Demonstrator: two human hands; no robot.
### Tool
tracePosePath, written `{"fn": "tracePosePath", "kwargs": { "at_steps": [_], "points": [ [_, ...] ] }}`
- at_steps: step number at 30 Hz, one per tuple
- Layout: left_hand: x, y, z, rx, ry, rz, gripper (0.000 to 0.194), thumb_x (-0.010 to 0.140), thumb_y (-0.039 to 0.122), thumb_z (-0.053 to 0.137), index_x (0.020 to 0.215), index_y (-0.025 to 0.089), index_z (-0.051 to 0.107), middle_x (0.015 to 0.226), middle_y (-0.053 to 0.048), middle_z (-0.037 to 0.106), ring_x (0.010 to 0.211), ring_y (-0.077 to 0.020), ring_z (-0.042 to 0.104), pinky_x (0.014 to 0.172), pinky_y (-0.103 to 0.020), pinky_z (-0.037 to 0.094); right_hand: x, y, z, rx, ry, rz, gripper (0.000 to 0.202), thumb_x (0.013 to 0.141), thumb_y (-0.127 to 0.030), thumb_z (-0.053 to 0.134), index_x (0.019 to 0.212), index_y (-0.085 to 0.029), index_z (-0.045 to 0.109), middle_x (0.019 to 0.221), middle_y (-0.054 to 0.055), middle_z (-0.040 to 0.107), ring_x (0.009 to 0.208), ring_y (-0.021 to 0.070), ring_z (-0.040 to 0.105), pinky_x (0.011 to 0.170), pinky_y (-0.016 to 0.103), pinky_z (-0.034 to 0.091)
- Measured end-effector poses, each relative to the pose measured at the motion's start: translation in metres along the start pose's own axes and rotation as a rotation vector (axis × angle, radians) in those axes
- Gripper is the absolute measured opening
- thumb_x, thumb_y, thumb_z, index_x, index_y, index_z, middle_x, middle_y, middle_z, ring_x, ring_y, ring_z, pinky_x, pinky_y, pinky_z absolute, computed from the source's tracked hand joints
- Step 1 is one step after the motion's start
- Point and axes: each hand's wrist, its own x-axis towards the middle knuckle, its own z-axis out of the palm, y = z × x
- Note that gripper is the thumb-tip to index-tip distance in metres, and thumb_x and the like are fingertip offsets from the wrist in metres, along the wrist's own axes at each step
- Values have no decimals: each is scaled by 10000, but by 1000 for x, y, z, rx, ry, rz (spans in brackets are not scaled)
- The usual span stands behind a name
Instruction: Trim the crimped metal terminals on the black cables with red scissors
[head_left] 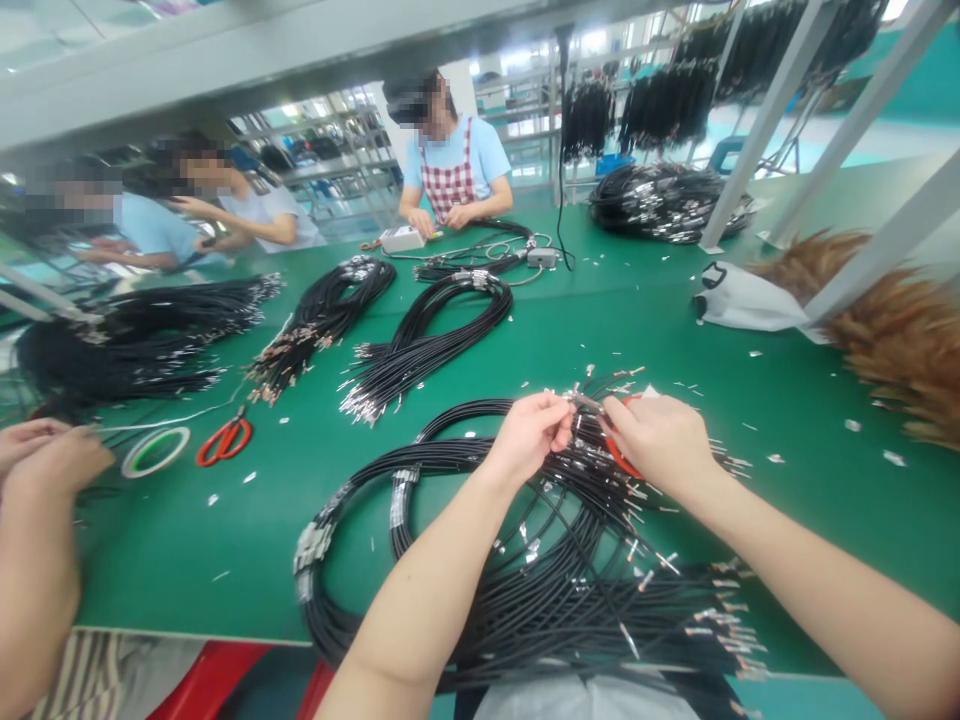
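Observation:
Coiled bundles of black cables point(517, 600) with bare or tagged ends lie on the green table in front of me. My left hand point(531, 432) is closed in a pinch over the cable ends, on a thin cable end whose tip shows beside the fingers. My right hand point(660, 440) is wrapped round the orange-handled scissors point(621, 452); their blades point left toward my left fingertips. Beneath both hands, loose cable ends fan out to the right. White labels point(313, 548) wrap the coil at the left.
More cable bundles point(442, 325) lie farther back and left. A tape roll point(156, 452) and other orange scissors point(224, 440) rest near another person's hands at the left edge. Metal posts point(885, 230) and brown fluffy material point(900, 330) stand right. Several people sit opposite and left.

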Motion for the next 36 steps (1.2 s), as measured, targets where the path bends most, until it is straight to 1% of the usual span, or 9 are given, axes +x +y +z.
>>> {"fn": "tracePosePath", "kwargs": {
  "at_steps": [3, 7, 15, 21, 27, 30, 33, 35, 36],
  "points": [
    [0, 0, 1, 0, 6, 2, 170, 669, 248, 575, 650, 105, 485, 539, 23, 453, 381, -15, 409, 373, -112, 276, 0, -1, 0, -23, -21, 7, 179, 785, -247, 538, 640, -146, 508, 528, 18, 435, 506, 135, 313, 557, 264, 144],
    [0, 0, 1, -5, 13, -4, 157, 670, 236, 569, 651, 107, 482, 532, 27, 443, 377, -14, 401, 377, -115, 274, -2, -1, 2, -42, -51, 0, 119, 767, -185, 525, 657, -149, 495, 540, 15, 436, 513, 145, 339, 566, 263, 146],
    [2, -3, -3, -15, -10, 3, 188, 668, 269, 581, 658, 107, 486, 560, 27, 440, 391, -3, 395, 400, -115, 279, -1, -3, 1, -29, -47, -16, 121, 747, -154, 512, 632, -133, 486, 519, 21, 441, 488, 134, 335, 549, 256, 129],
    [2, -3, -3, -9, -21, 15, 187, 672, 273, 582, 670, 110, 490, 570, 28, 435, 397, 3, 387, 404, -113, 254, -2, -6, 1, 38, -75, 36, 145, 751, -183, 503, 617, -134, 477, 497, 6, 464, 450, 125, 331, 524, 236, 90],
    [2, -4, -2, 11, -23, 6, 177, 673, 263, 572, 660, 109, 484, 561, 26, 432, 394, 0, 385, 406, -114, 256, -3, -6, 1, -26, -79, 6, 99, 718, -117, 483, 622, -138, 484, 501, 15, 457, 465, 148, 376, 538, 248, 129],
    [2, -6, 0, 29, -13, 27, 190, 672, 278, 576, 650, 117, 476, 547, 27, 440, 398, -14, 397, 411, -127, 274, -4, -3, 1, 7, -57, 11, 130, 726, -132, 497, 597, -139, 477, 485, 0, 452, 447, 139, 373, 532, 247, 143],
    [2, -4, -1, 54, 52, 115, 188, 670, 272, 589, 650, 119, 483, 581, 8, 503, 497, -29, 484, 485, -126, 357, -13, 3, 3, 101, -63, 93, 196, 790, -233, 498, 612, -151, 518, 484, -11, 470, 448, 122, 398, 511, 240, 169],
    [2, 1, -5, 73, 161, 215, 169, 664, 256, 608, 671, 115, 514, 635, 4, 541, 544, 2, 481, 512, -90, 347, -23, 7, 5, 224, -120, 225, 223, 822, -322, 488, 689, -166, 577, 508, -9, 501, 467, 111, 435, 500, 230, 211],
    [2, 4, -8, 77, 220, 266, 169, 660, 259, 619, 691, 121, 527, 650, 12, 543, 522, 23, 443, 489, -78, 308, -29, 10, 6, 315, -162, 316, 236, 824, -360, 490, 742, -167, 598, 532, -8, 521, 476, 102, 448, 498, 223, 238]
  ]
}}
